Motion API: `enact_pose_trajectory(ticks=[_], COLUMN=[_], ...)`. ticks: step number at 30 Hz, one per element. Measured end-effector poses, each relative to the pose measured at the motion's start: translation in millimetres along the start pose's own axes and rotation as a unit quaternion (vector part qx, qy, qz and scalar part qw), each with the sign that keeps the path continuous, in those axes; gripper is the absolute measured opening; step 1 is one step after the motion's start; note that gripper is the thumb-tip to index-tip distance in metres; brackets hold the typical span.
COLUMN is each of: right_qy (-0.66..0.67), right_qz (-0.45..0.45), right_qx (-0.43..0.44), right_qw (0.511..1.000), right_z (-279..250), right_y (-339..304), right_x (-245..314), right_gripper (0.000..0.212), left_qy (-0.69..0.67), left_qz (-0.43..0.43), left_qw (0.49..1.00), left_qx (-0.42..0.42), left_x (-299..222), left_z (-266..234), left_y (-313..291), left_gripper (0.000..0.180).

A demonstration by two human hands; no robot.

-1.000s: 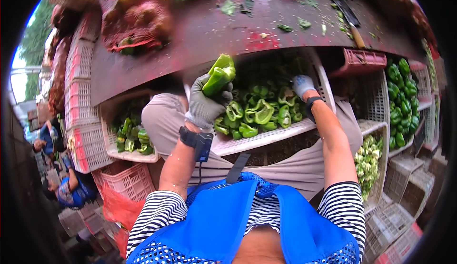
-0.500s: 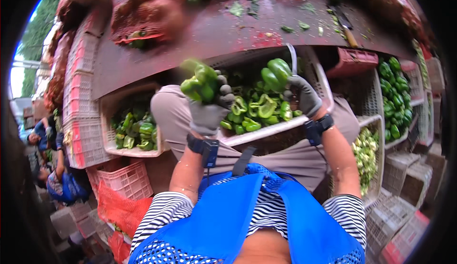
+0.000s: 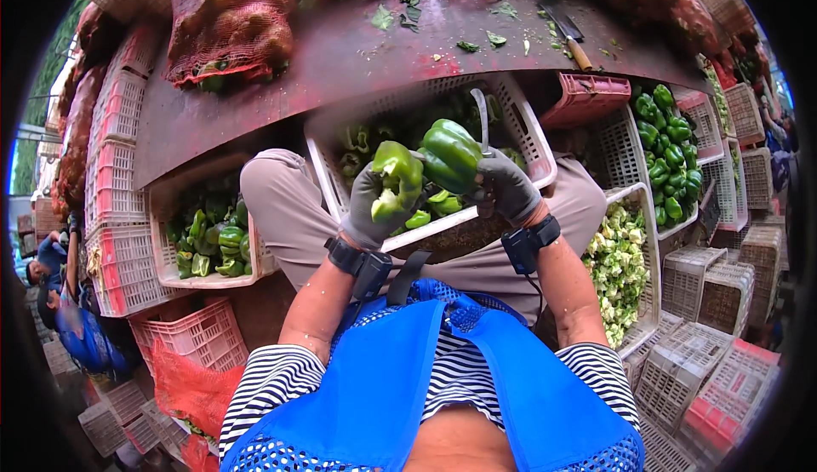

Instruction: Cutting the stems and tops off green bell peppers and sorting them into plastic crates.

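Note:
My left hand (image 3: pixel 368 210), in a grey glove, grips a cut green bell pepper (image 3: pixel 398 174) whose pale inner flesh shows. Closed round a whole-looking green bell pepper (image 3: pixel 451 157) is my right hand (image 3: pixel 509 188), gloved too. A thin curved blade (image 3: pixel 482 119) rises out of that same hand; its handle is hidden by the fingers. The two peppers meet, or nearly so, above a white plastic crate (image 3: pixel 528 123) between my knees. Cut pepper pieces (image 3: pixel 444 203) lie in this crate, partly covered by my hands.
Ahead stretches a stained tabletop (image 3: pixel 340 72) with leaf scraps and a wooden-handled knife (image 3: pixel 579 51). Red mesh sacks (image 3: pixel 230 21) rest on it. A left crate (image 3: pixel 204 283) holds peppers; at right stand crates of whole peppers (image 3: pixel 668 157) and pale cores (image 3: pixel 617 268). Two people (image 3: pixel 81 327) are at far left.
The two hands have come closer together. The left pepper has moved down and right, the right pepper down and left, so they now meet over the crate. The view has shifted slightly right.

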State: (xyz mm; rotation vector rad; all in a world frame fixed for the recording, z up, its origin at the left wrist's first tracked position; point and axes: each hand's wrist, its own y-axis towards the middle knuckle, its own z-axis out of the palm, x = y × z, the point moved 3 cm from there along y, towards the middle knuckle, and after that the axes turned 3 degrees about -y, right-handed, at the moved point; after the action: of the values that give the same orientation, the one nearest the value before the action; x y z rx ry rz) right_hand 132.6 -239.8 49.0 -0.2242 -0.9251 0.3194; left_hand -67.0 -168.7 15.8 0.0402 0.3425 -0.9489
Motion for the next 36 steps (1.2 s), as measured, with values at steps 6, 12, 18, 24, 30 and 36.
enact_pose_trajectory(ticks=[6, 12, 18, 24, 30, 36], right_qy=[-0.008, 0.043, -0.161, -0.565, -0.535, -0.301], right_qz=[-0.013, -0.032, -0.16, -0.33, -0.375, -0.129], right_qx=[0.062, -0.009, -0.236, -0.306, -0.242, -0.17], right_qw=[0.998, 0.999, 0.945, 0.692, 0.717, 0.929], right_z=[15, 20, 24, 31, 79, 104], right_y=[-1, 7, 10, 22, 24, -1], right_x=[3, -5, -4, -7, -1, -9], right_gripper=[0.031, 0.036, 0.013, 0.011, 0.006, 0.004], left_qy=[0.202, 0.206, 0.168, 0.302, 0.4, 0.336], left_qz=[0.114, 0.119, 0.154, 0.198, 0.272, 0.456], left_qw=[0.972, 0.97, 0.971, 0.927, 0.867, 0.815], left_qx=[-0.028, -0.053, -0.071, -0.099, -0.119, -0.122], left_x=[3, 11, 5, -19, -59, -157], left_z=[14, 0, 2, 35, 65, 73], left_y=[3, 8, 12, -1, -49, -137], left_gripper=[0.04, 0.038, 0.045, 0.033, 0.032, 0.036])
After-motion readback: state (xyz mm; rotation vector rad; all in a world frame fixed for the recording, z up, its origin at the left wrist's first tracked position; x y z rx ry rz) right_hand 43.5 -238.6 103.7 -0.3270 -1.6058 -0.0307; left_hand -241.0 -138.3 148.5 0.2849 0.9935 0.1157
